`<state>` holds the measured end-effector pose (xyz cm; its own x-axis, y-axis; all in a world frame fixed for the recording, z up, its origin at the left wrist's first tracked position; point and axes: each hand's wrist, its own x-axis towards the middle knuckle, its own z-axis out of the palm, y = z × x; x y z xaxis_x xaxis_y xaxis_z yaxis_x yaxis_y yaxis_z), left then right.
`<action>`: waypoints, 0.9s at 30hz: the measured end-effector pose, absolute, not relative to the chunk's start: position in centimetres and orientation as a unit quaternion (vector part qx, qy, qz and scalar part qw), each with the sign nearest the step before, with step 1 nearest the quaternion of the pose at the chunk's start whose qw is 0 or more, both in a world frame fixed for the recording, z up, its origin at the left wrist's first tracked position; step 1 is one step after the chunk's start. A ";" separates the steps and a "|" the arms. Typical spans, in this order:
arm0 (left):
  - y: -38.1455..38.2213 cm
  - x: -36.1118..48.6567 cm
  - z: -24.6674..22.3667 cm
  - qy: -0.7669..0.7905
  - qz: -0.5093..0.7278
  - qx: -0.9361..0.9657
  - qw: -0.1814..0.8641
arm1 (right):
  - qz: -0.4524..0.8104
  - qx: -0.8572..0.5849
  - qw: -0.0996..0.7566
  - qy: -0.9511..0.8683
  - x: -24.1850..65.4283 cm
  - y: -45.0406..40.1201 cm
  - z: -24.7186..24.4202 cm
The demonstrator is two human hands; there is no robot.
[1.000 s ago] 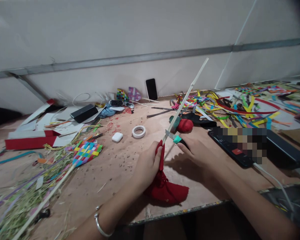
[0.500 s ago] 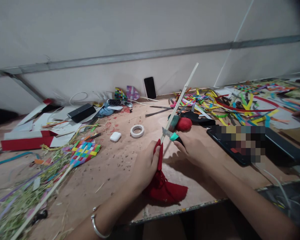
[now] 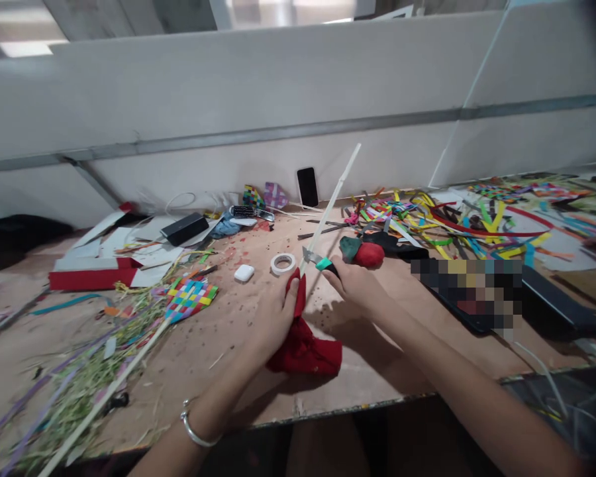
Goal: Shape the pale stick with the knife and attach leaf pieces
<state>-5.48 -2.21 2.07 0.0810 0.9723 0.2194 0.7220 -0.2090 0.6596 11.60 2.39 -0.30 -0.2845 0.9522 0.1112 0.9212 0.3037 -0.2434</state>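
Note:
My left hand (image 3: 274,317) is closed around a red cloth (image 3: 314,351) that wraps the lower end of a pale stick (image 3: 332,202). The stick slants up and away to the right. In my right hand (image 3: 353,283) is a utility knife (image 3: 322,264) with a green and black handle. Its blade lies against the stick just above the cloth. The loose part of the cloth hangs below my left hand, with a dark cord around it. Beyond my right hand sit a red ball (image 3: 370,254) and a dark green one.
A tape roll (image 3: 283,264) and a white case (image 3: 244,273) lie left of the stick. A woven piece on a stick (image 3: 191,299) rests among straw at left. Coloured strips (image 3: 447,218) spread at back right. A phone (image 3: 307,187) leans against the wall.
The camera view has tilted up and shifted, so more of the wall shows. Both hands, with the stick, cloth and knife, appear further left. The blade is still at the stick.

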 end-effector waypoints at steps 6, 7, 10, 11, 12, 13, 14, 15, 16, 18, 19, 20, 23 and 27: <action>-4.1 -8.8 3.2 0.667 0.291 0.668 0.157 | 0.062 -0.535 0.106 -0.836 7.9 2.5 0.9; -4.4 -9.3 3.2 0.675 0.293 0.658 0.160 | 0.060 -0.529 0.110 -0.840 7.4 2.3 1.0; -4.9 -10.3 3.2 0.668 0.329 0.639 0.192 | 0.051 -0.518 0.120 -0.845 5.8 1.8 0.9; -5.1 -10.6 3.2 0.661 0.342 0.635 0.206 | 0.049 -0.515 0.120 -0.847 5.3 1.7 0.8; -5.3 -10.7 3.1 0.657 0.355 0.629 0.217 | 0.048 -0.509 0.120 -0.851 5.1 1.8 0.7; -5.6 -10.9 3.1 0.656 0.364 0.622 0.223 | 0.051 -0.510 0.122 -0.850 5.0 2.0 0.7; -6.1 -11.0 2.9 0.657 0.368 0.617 0.228 | 0.060 -0.523 0.121 -0.842 5.1 2.5 0.7; -6.6 -11.2 2.7 0.658 0.368 0.614 0.235 | 0.072 -0.543 0.122 -0.828 5.5 3.1 0.7; -7.3 -11.4 2.4 0.659 0.365 0.610 0.246 | 0.082 -0.579 0.130 -0.801 6.2 3.8 0.8; -8.7 -12.0 1.5 0.643 0.361 0.611 0.289 | 0.091 -0.637 0.139 -0.753 7.9 5.2 1.1; -9.3 -12.3 0.9 0.635 0.375 0.601 0.308 | 0.064 -0.639 0.152 -0.751 8.7 5.7 1.3; -9.8 -12.7 0.3 0.640 0.384 0.585 0.317 | 0.048 -0.633 0.155 -0.757 9.4 6.1 1.4; -10.4 -13.7 -1.0 0.661 0.401 0.547 0.321 | 0.055 -0.606 0.133 -0.782 9.6 5.6 1.8; -10.1 -13.8 -1.3 0.644 0.413 0.549 0.338 | 0.083 -0.544 0.132 -0.824 7.1 2.6 1.8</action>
<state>-13.84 -10.13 -1.28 -0.1689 0.9855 0.0184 0.4278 0.0565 0.9021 7.12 2.65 1.83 -0.3730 0.9189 0.1284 0.8751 0.3944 -0.2804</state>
